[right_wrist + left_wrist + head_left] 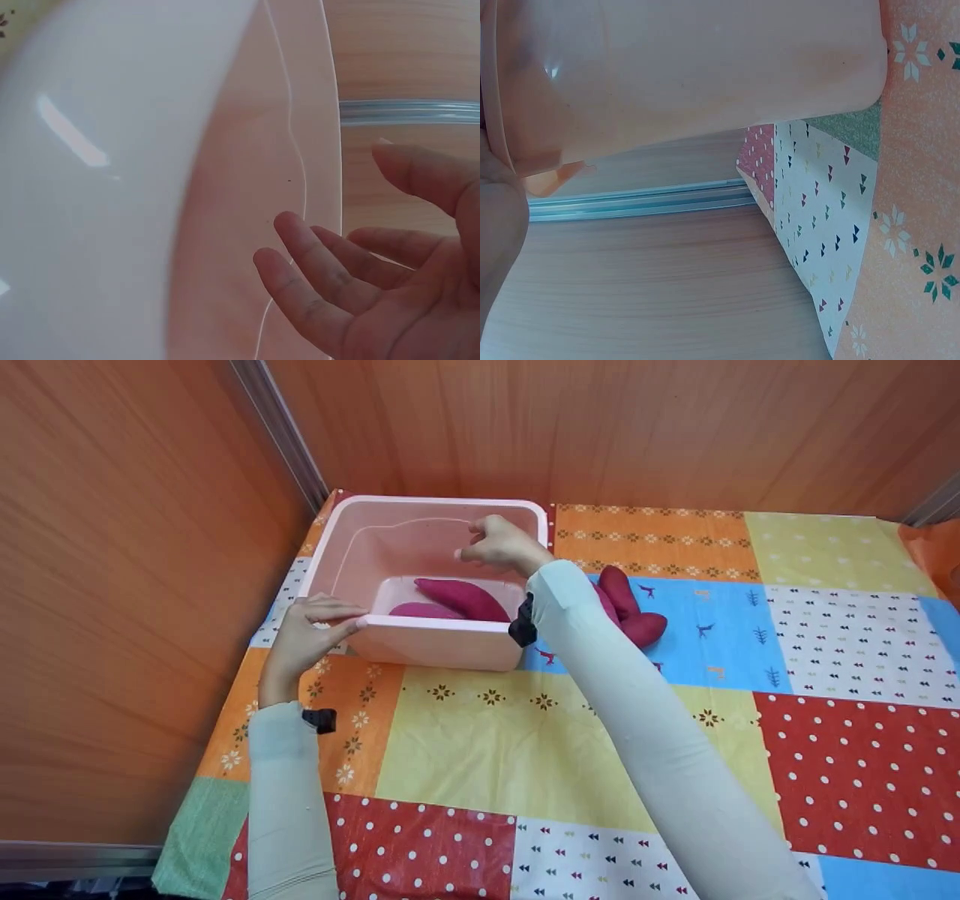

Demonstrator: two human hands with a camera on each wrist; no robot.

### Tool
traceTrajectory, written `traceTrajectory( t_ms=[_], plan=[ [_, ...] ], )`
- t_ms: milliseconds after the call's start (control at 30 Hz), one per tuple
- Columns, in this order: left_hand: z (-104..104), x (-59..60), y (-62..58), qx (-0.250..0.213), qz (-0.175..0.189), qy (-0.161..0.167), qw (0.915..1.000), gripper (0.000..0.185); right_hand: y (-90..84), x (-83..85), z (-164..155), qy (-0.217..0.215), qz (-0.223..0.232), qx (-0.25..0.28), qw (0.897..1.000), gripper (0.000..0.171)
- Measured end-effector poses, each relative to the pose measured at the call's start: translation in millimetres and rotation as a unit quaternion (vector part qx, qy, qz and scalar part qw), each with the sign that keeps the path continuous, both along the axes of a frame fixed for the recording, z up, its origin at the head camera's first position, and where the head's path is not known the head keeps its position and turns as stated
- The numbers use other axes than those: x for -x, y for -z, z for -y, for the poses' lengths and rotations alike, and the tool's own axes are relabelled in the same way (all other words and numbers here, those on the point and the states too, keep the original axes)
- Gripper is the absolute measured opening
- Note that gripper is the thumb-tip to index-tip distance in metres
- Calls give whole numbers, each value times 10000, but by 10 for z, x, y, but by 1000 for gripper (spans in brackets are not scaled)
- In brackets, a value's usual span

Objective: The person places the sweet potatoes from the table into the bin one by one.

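Note:
A pink plastic bin (435, 643) stands toward the back left of the cloth. Inside it lie a dark magenta sweet potato (466, 597) and a paler purple one (426, 610), partly hidden by the front wall. At the front left corner, my left hand (306, 634) holds the bin's rim between thumb and fingers; little of that hand shows in the left wrist view. Over the bin's right half hovers my right hand (506, 544). Its fingers are spread and loosely bent, with nothing in them, as the right wrist view shows.
More sweet potatoes (643, 628) lie heaped right of the bin, partly behind my right forearm. A patchwork cloth (517, 735) covers the table. Wooden panels (420, 427) rise behind and at the left, with a metal strip (281, 431) in their corner.

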State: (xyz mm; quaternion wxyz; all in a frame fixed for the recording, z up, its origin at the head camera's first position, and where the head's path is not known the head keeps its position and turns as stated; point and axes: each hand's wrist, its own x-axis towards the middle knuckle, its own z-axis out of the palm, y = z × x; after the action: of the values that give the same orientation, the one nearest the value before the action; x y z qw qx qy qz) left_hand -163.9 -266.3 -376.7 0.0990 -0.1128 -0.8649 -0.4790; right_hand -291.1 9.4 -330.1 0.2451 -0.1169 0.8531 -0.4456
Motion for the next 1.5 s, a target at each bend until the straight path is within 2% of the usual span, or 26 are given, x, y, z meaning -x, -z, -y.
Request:
traceTrajectory(
  t_ms=[633,1133,1500],
  plan=[
    [-16,1,-29,17,9,-30,10000,21,-78,-2,-68,22,19,-143,9999,64],
    [3,8,-26,57,48,-56,10000,20,-130,43,-231,247,124,169,9995,64],
    [11,-9,-52,82,201,-88,9997,22,-162,77,-409,449,-8,240,9987,65]
  ],
)
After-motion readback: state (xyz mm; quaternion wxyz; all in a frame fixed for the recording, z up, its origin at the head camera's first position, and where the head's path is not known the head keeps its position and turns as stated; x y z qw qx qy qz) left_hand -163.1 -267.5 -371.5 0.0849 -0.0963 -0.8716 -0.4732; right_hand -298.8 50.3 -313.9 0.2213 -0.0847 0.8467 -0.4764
